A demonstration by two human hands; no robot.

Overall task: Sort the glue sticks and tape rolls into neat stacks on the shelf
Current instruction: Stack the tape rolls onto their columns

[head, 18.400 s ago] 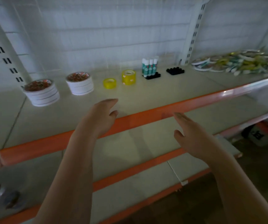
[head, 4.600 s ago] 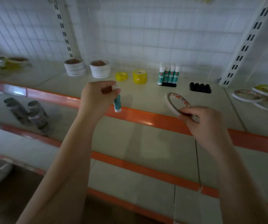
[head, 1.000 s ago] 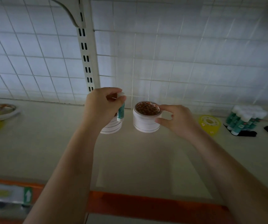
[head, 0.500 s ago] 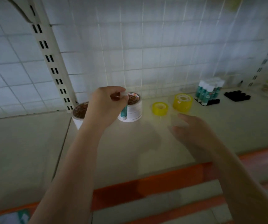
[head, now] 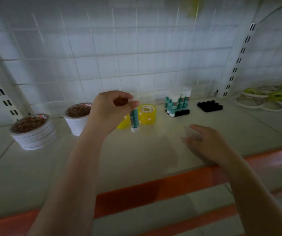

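Note:
My left hand [head: 110, 111] pinches a teal and white glue stick [head: 134, 120] by its cap, hanging upright above the shelf [head: 136, 159]. My right hand [head: 206, 143] hovers empty over the shelf, fingers loosely extended and blurred. Two stacks of white tape rolls [head: 33, 132] [head: 77, 119] stand at the left. A tall yellow tape stack [head: 147, 114] sits behind the held stick; a lower yellow roll [head: 122, 125] is partly hidden by my left hand. Several glue sticks [head: 177, 102] stand in a black holder.
An empty black holder [head: 209, 106] lies right of the glue sticks. A loose pile of tape rolls [head: 264, 98] covers the far right shelf section. White slotted uprights [head: 237, 63] stand against the grid wall. The orange shelf edge [head: 153, 189] runs across the front.
My right hand let go of the white tape stack and drew back to the right, empty. The view swung right. My left hand still holds the glue stick.

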